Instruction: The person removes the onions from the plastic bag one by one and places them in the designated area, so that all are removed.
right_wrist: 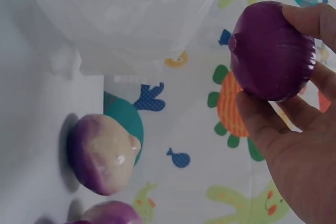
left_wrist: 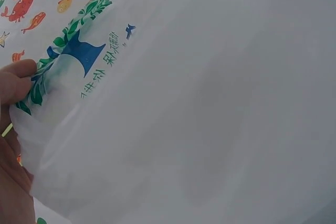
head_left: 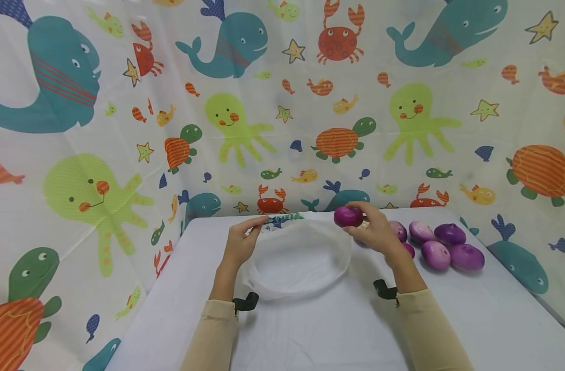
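Note:
A white translucent plastic bag [head_left: 296,288] stands on the table with its mouth spread wide. My left hand [head_left: 242,239] pinches the bag's rim at its left side, beside the green and blue print seen in the left wrist view. In my right hand [head_left: 372,229] is a dark purple onion [head_left: 347,216], gripped between thumb and fingers just above the bag's right edge. The right wrist view shows this onion [right_wrist: 270,51] whole, its tip pointing left. What lies inside the bag cannot be made out.
Several purple onions [head_left: 436,255] sit in a group on the right of the white-covered table [head_left: 328,330]. One pale and purple onion [right_wrist: 102,153] lies close to the bag. A curtain [head_left: 282,134] printed with sea animals hangs behind and at the left.

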A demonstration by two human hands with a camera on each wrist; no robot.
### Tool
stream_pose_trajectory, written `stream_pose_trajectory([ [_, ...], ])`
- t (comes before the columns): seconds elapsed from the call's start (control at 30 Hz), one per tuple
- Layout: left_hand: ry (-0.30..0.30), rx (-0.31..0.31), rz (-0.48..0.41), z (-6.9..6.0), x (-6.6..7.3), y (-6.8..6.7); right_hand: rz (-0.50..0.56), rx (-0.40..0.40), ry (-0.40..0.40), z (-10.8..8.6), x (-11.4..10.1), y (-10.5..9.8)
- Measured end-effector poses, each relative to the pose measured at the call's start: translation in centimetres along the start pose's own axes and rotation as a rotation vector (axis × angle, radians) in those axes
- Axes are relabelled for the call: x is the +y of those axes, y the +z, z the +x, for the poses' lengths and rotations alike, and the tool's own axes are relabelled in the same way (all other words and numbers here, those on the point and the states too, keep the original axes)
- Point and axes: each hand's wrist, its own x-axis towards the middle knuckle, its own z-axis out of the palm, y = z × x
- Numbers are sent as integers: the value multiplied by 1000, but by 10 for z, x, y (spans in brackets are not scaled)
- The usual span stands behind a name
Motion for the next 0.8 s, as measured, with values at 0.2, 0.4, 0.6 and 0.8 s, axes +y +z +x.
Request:
stream_pose_trajectory([
  [0.2,5,5,2,1,0,0,-28,3,-15,0,3,-5],
  [0.4,-4,1,0,0,-1,1,-52,-6,-31,-1,7,-11],
  [0.6,-11,-3,-13,0,-1,1,-60,-52,6,-2,11,-16],
  [0.8,-17,-7,2,-1,0,1,-67,-99,69,-4,20,-21],
])
